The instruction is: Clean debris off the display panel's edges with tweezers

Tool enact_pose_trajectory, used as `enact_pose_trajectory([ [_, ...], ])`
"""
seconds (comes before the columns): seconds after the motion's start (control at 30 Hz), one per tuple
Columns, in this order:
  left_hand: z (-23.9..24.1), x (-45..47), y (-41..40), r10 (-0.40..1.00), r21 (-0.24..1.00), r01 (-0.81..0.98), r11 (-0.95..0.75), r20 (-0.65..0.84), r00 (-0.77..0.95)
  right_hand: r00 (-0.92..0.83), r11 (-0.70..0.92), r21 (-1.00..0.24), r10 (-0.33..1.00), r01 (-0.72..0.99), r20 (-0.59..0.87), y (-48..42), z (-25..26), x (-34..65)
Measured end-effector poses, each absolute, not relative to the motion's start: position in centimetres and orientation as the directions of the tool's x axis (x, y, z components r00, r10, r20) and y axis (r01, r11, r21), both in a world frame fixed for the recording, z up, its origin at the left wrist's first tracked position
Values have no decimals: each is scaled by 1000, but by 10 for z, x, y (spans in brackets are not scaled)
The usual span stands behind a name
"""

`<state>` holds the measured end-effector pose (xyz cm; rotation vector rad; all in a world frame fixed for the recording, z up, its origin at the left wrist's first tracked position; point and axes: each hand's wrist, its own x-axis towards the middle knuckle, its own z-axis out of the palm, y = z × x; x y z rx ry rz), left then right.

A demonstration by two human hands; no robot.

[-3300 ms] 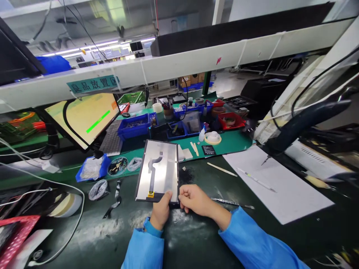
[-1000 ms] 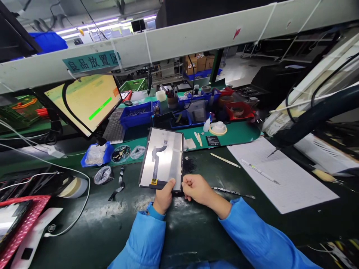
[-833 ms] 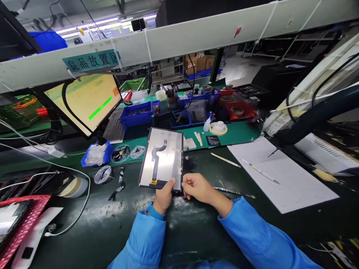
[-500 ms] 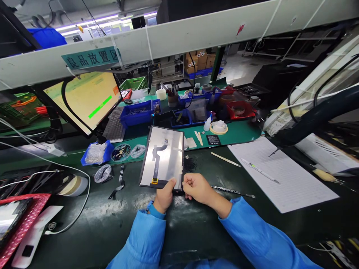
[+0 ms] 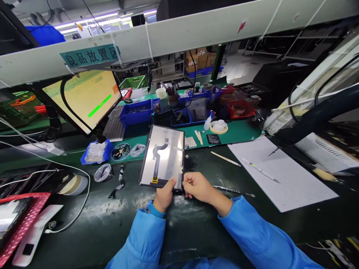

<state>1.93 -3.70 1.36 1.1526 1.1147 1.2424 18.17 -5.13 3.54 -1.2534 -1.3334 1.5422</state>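
A silver display panel [image 5: 164, 157] with a dark flex cable on its back lies in front of me on the dark green bench. My left hand [image 5: 164, 195] grips its near edge, thumb pressed on the black bottom strip. My right hand [image 5: 198, 186] is closed in a pinch at the panel's near right corner; what it pinches is too small to make out. Both arms wear blue sleeves.
Metal tweezers [image 5: 232, 192] lie just right of my right hand. A white paper sheet [image 5: 283, 179] with a pen [image 5: 259, 171] lies further right. A tilted monitor [image 5: 81, 99], keyboard [image 5: 114, 128], blue bins [image 5: 137, 112] and a tape roll [image 5: 218, 127] stand behind. A red tray [image 5: 19, 220] sits at left.
Both hands have stayed at the panel's near edge. The panel's far end has tipped up slightly. Otherwise only my view has shifted a little.
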Motion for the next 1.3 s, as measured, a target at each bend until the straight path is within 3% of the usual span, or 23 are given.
enact_pose_trajectory([
  [0.23,11,20,-36,999,995,-101,-22,25,30,-208,-186,-978,957,90,-201,-52,34,179],
  [0.43,14,20,-35,998,993,-101,-62,62,-4,-313,-158,-986,935,60,-169,-50,41,184],
  [0.83,9,19,-36,1000,997,-72,-21,21,6,-188,-154,-980,966,126,-177,-54,33,180],
  [1.07,12,20,-35,1000,995,-97,-20,20,-3,-297,-128,-987,943,93,-150,-52,37,186],
  [1.3,9,19,-36,1000,997,-70,-26,26,5,-213,-153,-981,961,119,-176,-54,34,180],
])
